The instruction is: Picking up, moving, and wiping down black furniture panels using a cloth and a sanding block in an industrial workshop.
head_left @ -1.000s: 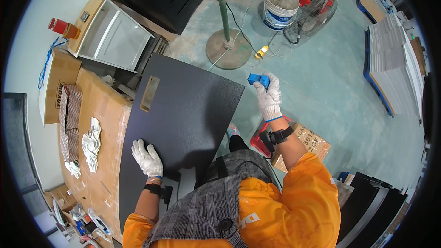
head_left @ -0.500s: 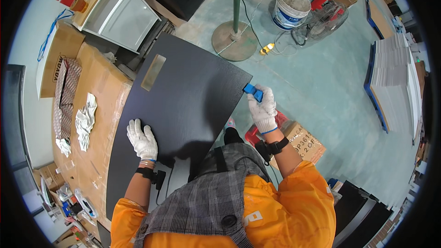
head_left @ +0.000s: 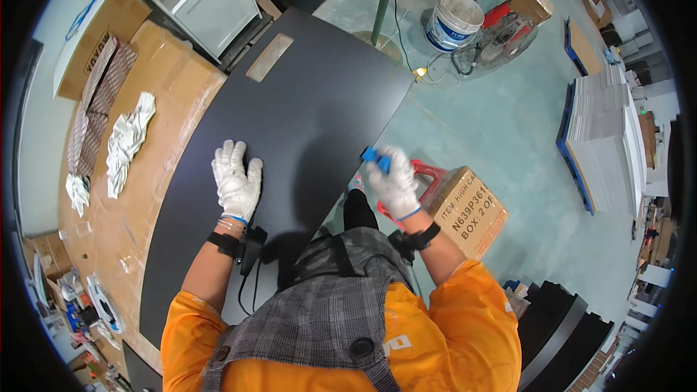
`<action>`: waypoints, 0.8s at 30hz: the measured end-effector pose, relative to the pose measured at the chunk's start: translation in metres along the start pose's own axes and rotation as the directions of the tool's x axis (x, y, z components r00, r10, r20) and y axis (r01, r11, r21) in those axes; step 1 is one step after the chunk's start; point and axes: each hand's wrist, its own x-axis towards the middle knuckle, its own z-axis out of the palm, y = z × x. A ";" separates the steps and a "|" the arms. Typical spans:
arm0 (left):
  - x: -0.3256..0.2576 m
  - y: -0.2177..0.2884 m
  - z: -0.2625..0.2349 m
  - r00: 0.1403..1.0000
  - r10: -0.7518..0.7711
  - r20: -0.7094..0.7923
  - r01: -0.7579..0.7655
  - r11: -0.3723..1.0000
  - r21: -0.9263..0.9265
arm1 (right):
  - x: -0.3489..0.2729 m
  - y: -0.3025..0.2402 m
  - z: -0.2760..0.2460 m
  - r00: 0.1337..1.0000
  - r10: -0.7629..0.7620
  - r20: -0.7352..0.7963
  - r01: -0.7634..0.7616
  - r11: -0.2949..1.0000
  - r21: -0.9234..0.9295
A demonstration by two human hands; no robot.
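Observation:
A large dark grey panel [head_left: 290, 120] with a rectangular cutout near its far end lies across the cardboard-covered bench in front of me. My left hand [head_left: 237, 183], in a white knit glove, rests flat on the panel with its fingers stretched out. My right hand [head_left: 394, 185], gloved the same way, is closed around a small blue block-shaped tool [head_left: 376, 159]. That tool sits against the panel's right edge, about midway along it. The glove hides part of the tool, and the hand is a little blurred.
White crumpled cloth [head_left: 129, 141] and patterned wrapping [head_left: 98, 101] lie on the bench [head_left: 174, 94] at left. A white cabinet [head_left: 218, 14] stands beyond. A carton [head_left: 468, 210] and red stool [head_left: 428, 174] are right of me. Bucket [head_left: 455, 20], fan [head_left: 504, 43] and stacked sheets [head_left: 599, 131] stand farther off.
My right hand has moved the blue tool along the panel's right edge, from near the far corner toward me. The left hand still lies flat on the panel. The whole view has shifted.

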 end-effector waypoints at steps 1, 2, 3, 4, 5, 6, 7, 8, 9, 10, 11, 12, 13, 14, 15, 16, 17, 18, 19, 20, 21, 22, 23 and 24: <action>-0.017 -0.006 -0.004 0.999 0.045 -0.007 -0.046 0.997 -0.066 | -0.025 -0.012 0.006 0.997 -0.052 0.055 0.052 0.999 0.011; -0.031 -0.007 -0.011 0.997 0.069 0.023 -0.066 0.992 -0.111 | -0.044 -0.023 0.008 0.989 -0.102 0.103 0.100 0.995 0.021; -0.047 -0.012 -0.017 0.995 0.093 0.040 -0.086 0.984 -0.157 | -0.052 -0.019 0.014 0.953 -0.287 0.091 0.280 0.956 0.086; -0.062 -0.019 -0.023 0.992 0.112 0.054 -0.099 0.975 -0.198 | -0.054 -0.023 0.016 0.949 -0.299 0.099 0.292 0.953 0.086; -0.075 -0.019 -0.031 0.991 0.127 0.028 -0.119 0.970 -0.214 | -0.050 -0.025 0.016 0.988 -0.143 0.054 0.144 0.989 -0.013; -0.084 -0.024 -0.038 0.993 0.119 0.023 -0.111 0.970 -0.218 | -0.044 -0.027 0.016 1.000 0.012 -0.006 -0.012 0.995 -0.102; -0.094 -0.031 -0.046 0.991 0.109 0.073 -0.075 0.925 -0.372 | -0.034 -0.033 0.016 0.995 0.075 -0.073 -0.078 0.996 -0.036; -0.105 -0.039 -0.054 0.986 0.110 0.122 -0.032 0.856 -0.516 | -0.034 -0.037 0.015 0.990 0.078 -0.120 -0.083 0.996 -0.034; -0.116 -0.047 -0.061 0.989 0.049 0.142 0.054 0.765 -0.642 | -0.046 -0.043 0.015 0.990 0.106 -0.089 -0.110 0.993 -0.038; -0.127 -0.057 -0.070 0.978 -0.059 0.200 0.183 0.707 -0.683 | -0.058 -0.053 0.020 0.990 0.130 -0.057 -0.132 0.990 -0.038; -0.136 -0.066 -0.081 0.954 -0.154 0.257 0.297 0.612 -0.733 | -0.080 -0.051 0.028 0.999 0.049 -0.021 -0.050 0.998 -0.045; -0.146 -0.078 -0.090 0.916 -0.240 0.321 0.400 0.498 -0.769 | -0.107 -0.049 0.038 0.999 -0.034 0.016 0.035 0.998 -0.050; -0.158 -0.093 -0.097 0.830 -0.366 0.421 0.530 0.281 -0.800 | -0.130 -0.060 0.042 0.994 -0.077 0.082 0.073 0.996 0.051; -0.170 -0.109 -0.100 0.800 -0.441 0.407 0.559 0.299 -0.774 | -0.144 -0.063 0.042 0.979 -0.096 0.182 0.081 0.992 0.092; -0.182 -0.123 -0.107 0.724 -0.526 0.446 0.644 0.284 -0.710 | -0.146 -0.064 0.041 0.977 -0.094 0.191 0.087 0.995 0.045; -0.192 -0.134 -0.117 0.636 -0.609 0.474 0.723 0.256 -0.641 | -0.143 -0.070 0.039 0.975 -0.094 0.203 0.096 0.995 0.002; -0.208 -0.150 -0.121 0.638 -0.615 0.463 0.713 0.243 -0.658 | -0.134 -0.067 0.040 0.991 -0.033 0.127 0.038 0.999 -0.037; -0.223 -0.161 -0.123 0.638 -0.623 0.452 0.702 0.230 -0.674 | -0.123 -0.063 0.041 0.999 0.025 0.048 -0.022 0.997 -0.070; -0.233 -0.161 -0.133 0.620 -0.646 0.446 0.719 0.240 -0.652 | -0.116 -0.061 0.040 0.999 0.031 -0.009 -0.030 0.998 0.052; -0.247 -0.164 -0.137 0.608 -0.662 0.438 0.721 0.229 -0.654 | -0.116 -0.069 0.040 0.994 0.107 -0.006 -0.105 0.988 0.116; -0.262 -0.166 -0.141 0.598 -0.668 0.443 0.718 0.202 -0.666 | -0.129 -0.066 0.046 0.999 0.043 -0.016 -0.041 0.997 0.061; -0.275 -0.167 -0.146 0.593 -0.672 0.445 0.712 0.179 -0.679 | -0.148 -0.066 0.052 0.999 -0.024 -0.028 0.024 1.000 0.009; -0.288 -0.168 -0.148 0.578 -0.686 0.442 0.722 0.178 -0.668 | -0.171 -0.072 0.059 0.999 -0.033 -0.014 0.033 0.999 0.015; -0.300 -0.169 -0.150 0.571 -0.695 0.437 0.721 0.171 -0.671 | -0.198 -0.080 0.064 0.987 -0.147 0.069 0.143 0.988 0.065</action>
